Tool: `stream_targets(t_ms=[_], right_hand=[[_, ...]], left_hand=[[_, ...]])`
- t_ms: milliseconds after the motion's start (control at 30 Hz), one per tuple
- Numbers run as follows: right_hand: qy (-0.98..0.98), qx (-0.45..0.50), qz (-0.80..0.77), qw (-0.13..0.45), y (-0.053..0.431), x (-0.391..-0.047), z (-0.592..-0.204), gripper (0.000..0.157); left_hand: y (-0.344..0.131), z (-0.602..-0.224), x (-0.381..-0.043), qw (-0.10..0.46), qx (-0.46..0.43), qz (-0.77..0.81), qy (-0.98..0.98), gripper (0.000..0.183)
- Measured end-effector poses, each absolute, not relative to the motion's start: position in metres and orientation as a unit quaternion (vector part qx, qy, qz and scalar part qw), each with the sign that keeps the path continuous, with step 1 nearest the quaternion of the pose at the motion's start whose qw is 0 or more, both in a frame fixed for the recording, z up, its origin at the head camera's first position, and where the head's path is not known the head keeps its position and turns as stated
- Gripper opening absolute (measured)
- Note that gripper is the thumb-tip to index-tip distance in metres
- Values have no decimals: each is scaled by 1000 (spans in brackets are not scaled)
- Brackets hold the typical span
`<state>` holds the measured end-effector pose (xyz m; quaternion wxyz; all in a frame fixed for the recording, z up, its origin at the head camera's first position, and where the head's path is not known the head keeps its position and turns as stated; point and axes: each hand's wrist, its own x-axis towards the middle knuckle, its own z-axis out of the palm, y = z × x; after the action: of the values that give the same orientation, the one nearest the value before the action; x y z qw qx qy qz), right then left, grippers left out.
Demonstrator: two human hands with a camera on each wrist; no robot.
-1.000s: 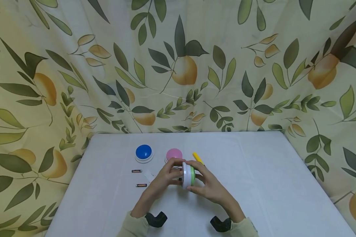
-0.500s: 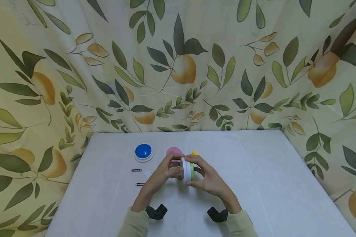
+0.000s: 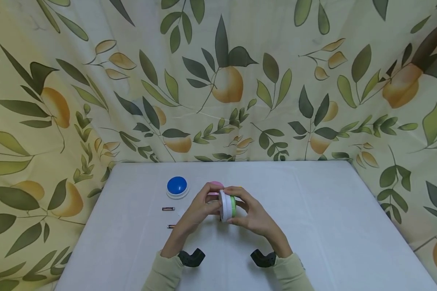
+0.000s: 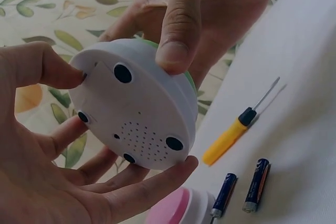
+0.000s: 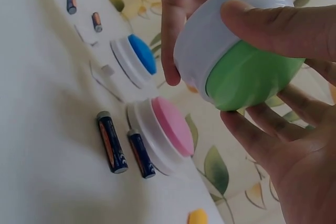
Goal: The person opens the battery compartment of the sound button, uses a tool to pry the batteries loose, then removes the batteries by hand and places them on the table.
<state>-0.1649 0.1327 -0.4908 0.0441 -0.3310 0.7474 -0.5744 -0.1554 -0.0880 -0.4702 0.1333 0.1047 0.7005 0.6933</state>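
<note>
Both hands hold a round white push button with a green top point(image 3: 227, 206) up off the table, turned on its side. My right hand point(image 3: 256, 212) grips it by the white rim, thumb near me and fingers on the far side, as the right wrist view shows around the green dome point(image 5: 252, 74). My left hand point(image 3: 194, 214) holds it from the other side. In the left wrist view, the left thumb presses the edge of a panel on the white underside point(image 4: 113, 108), and a fingertip touches the lower rim. Dark round feet and a patch of speaker holes show there.
A blue push button point(image 3: 177, 186) and a pink push button point(image 5: 173, 127) stand behind the hands. Batteries point(image 5: 111, 142) lie near the pink one, two more point(image 3: 168, 209) at the left. Thin pale pieces point(image 5: 102, 80) lie between. A yellow screwdriver point(image 4: 226, 142) lies to the right.
Both hands have moved the green-topped button slightly away from me and a little left. They now cover more of the pink button and nearly all of the screwdriver in the head view.
</note>
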Motion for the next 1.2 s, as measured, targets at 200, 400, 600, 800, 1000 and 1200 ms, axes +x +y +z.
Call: stream_targets(t_ms=[200, 400, 600, 800, 1000, 1200], right_hand=[[758, -322, -566, 46, 131, -162, -493, 79], [758, -319, -568, 42, 131, -161, -495, 79], [761, -326, -560, 38, 131, -160, -498, 80], [760, -331, -558, 39, 129, -161, -500, 80], [763, -338, -550, 31, 129, -163, -498, 81], [763, -337, -552, 18, 131, -165, -495, 83]], left_hand=[[-86, -474, -155, 132, 100, 685, 709, 48], [-81, -475, -154, 119, 99, 680, 717, 49], [-78, -481, -154, 115, 94, 672, 726, 48], [-78, -482, -154, 115, 87, 671, 727, 48], [-77, -481, -154, 106, 89, 670, 729, 49], [-76, -479, -155, 89, 94, 656, 743, 48]])
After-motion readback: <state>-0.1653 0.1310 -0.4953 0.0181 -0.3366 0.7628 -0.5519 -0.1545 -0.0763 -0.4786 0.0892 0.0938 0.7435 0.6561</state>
